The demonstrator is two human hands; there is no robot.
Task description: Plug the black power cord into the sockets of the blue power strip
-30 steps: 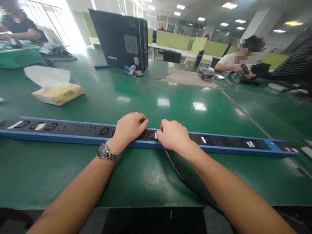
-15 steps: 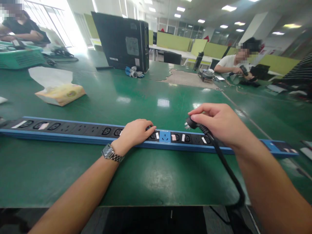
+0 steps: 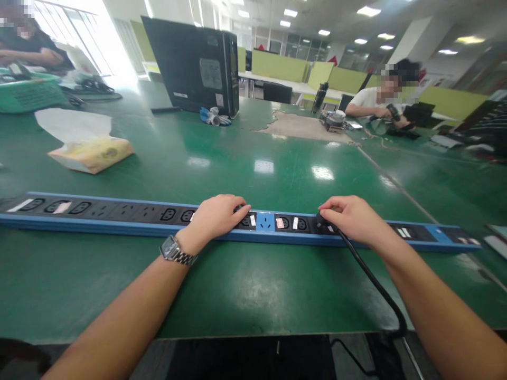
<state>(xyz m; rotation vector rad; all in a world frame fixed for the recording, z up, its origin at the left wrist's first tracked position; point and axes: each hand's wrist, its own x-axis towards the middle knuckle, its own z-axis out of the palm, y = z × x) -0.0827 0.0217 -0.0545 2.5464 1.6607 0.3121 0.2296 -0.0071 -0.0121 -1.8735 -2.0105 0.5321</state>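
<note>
The right hand (image 3: 352,219) pinches the plug (image 3: 321,222) at the power strip (image 3: 265,237) on the tabletop (image 3: 253,295). The left hand (image 3: 217,216) lies on the strip; I can't tell if its fingers grip. The plug looks light and hard; hold its body, not the bendy cord (image 3: 374,275).

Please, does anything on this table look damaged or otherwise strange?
Yes. Beyond the power strip, the green tabletop has a greyish-beige patch with a jagged edge. It looks odd because the green covering seems torn or worn away there.
</note>
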